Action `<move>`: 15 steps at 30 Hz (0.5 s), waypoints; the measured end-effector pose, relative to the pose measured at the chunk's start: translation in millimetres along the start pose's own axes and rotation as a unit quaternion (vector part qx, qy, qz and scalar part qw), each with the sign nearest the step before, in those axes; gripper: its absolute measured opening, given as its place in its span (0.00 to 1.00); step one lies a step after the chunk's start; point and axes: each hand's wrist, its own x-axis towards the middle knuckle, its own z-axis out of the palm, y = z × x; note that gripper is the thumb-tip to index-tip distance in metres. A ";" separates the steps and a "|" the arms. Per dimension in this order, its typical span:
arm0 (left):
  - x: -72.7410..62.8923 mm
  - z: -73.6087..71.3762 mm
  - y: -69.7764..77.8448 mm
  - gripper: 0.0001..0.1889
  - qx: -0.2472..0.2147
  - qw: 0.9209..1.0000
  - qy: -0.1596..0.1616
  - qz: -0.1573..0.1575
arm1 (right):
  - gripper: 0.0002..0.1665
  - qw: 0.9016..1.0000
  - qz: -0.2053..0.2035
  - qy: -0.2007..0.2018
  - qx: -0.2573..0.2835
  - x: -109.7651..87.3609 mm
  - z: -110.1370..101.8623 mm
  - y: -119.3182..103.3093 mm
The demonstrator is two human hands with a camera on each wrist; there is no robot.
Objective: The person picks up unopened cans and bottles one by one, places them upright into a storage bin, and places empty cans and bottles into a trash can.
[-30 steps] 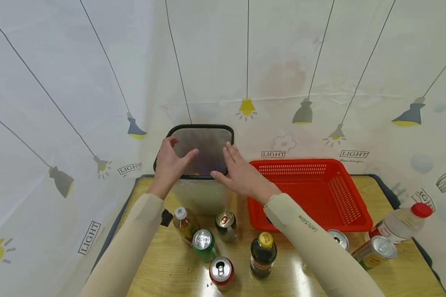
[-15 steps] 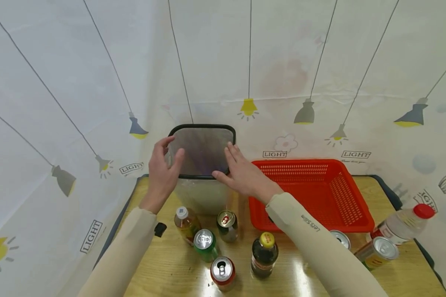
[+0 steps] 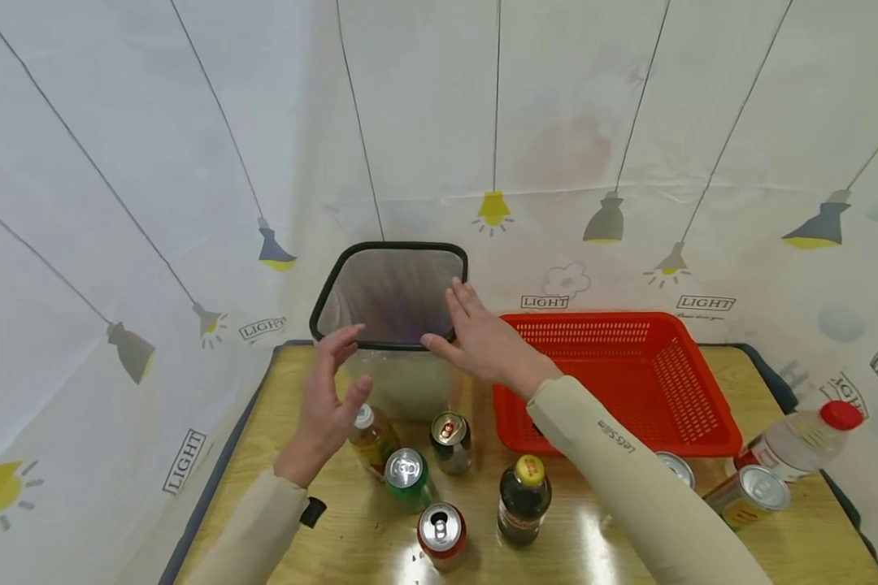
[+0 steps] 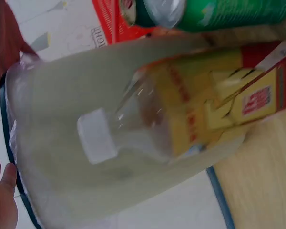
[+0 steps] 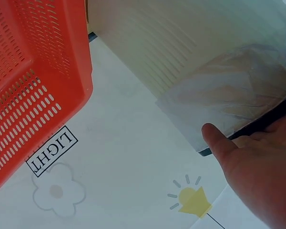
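Note:
My left hand (image 3: 325,406) is held up in front of the bin, fingers and thumb apart with nothing between them. Close beside it stands a clear bottle (image 4: 186,107) with a white cap and a yellow and red label, partly hidden in the head view. The tall pale bin (image 3: 406,382) has a black rim and a translucent plastic liner folded over its edge. At the bin's right rim my right hand (image 3: 486,341) rests with straight fingers; the right wrist view shows its fingers (image 5: 219,143) against the lined edge.
Before the bin stand a green can (image 3: 407,479), a dark can (image 3: 451,443), a red can (image 3: 441,536) and a yellow-capped dark bottle (image 3: 524,500). A red basket (image 3: 702,390) is at right, with a red-capped bottle (image 3: 797,443) and tilted can (image 3: 749,496) beside it.
My left hand has come away from the bin's left rim, moving down and toward me to the white-capped bottle. The right hand has stayed at the right rim.

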 end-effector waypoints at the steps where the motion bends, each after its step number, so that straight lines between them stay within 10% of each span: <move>1: -5.1 2.9 0.1 0.41 -0.006 1.000 -0.005 0.006 | 0.57 1.000 0.000 0.001 0.000 -0.2 -0.7 -0.3; 15: -91.5 58.3 11.1 0.40 -0.018 0.991 -0.070 0.113 | 0.56 1.000 -0.005 0.008 -0.008 -1.6 -0.7 -0.9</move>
